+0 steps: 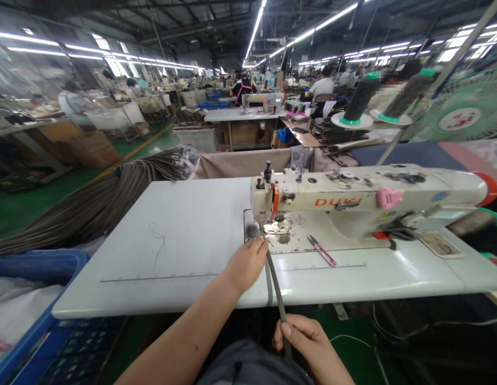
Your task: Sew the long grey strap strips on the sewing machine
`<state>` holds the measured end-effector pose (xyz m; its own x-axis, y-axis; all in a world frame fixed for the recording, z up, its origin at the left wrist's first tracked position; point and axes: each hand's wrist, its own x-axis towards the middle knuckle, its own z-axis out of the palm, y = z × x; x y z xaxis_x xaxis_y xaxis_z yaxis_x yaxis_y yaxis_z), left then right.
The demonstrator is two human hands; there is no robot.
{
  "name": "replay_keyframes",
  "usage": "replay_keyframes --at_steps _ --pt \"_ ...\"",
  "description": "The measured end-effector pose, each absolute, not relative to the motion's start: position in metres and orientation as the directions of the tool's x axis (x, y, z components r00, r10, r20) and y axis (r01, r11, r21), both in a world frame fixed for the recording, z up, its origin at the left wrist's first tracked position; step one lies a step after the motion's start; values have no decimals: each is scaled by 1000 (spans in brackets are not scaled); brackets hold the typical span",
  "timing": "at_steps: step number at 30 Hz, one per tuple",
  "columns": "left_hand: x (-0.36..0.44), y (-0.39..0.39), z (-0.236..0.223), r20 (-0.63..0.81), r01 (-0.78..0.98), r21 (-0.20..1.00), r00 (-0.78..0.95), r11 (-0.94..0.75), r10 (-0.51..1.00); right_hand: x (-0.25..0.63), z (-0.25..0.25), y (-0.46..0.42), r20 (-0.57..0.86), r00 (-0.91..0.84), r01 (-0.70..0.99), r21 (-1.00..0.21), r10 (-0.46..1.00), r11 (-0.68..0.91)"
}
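Observation:
A narrow grey-green fabric strip [276,278] runs from beside the needle area of a sewing machine [352,192] down over the table's front edge. Close to the presser foot, my left hand [248,262] is closed on the strip's upper part, fingertips pressed together. Lower down, in front of the table edge, my right hand [299,332] pinches the same strip between thumb and fingers. The strip's far end under the needle is hidden by my left hand. Pink-handled thread snips [322,251] lie on the machine bed to the right.
Loose thread [162,246] lies on the white table [184,224]. A blue crate [36,342] with white material stands at left, below a long bundle of dark strips [96,198]. Thread cones [358,99] and a green fan [465,115] are at right. Other people work farther back.

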<state>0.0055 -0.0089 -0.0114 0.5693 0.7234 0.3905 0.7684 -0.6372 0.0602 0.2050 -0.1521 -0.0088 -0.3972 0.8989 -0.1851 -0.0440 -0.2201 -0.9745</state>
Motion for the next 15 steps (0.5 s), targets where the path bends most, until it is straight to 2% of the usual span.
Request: replay_keyframes --at_steps 4,8,11,15 --pt "6 -8 -10 372 755 20 603 -655 706 204 -9 -145 -89 -417 -18 -994 905 -106" --pt "5 -10 -19 432 757 54 570 -651 699 197 -1 -144 -56 -319 -8 -998 946 -62" --pt "-1 -8 -31 487 742 90 549 -664 679 189 5 -145 -120 -265 -28 -991 957 -132" --pt "-7 2 -41 537 704 80 566 -706 625 178 1 -142 -228 -254 -286 -911 940 -299"
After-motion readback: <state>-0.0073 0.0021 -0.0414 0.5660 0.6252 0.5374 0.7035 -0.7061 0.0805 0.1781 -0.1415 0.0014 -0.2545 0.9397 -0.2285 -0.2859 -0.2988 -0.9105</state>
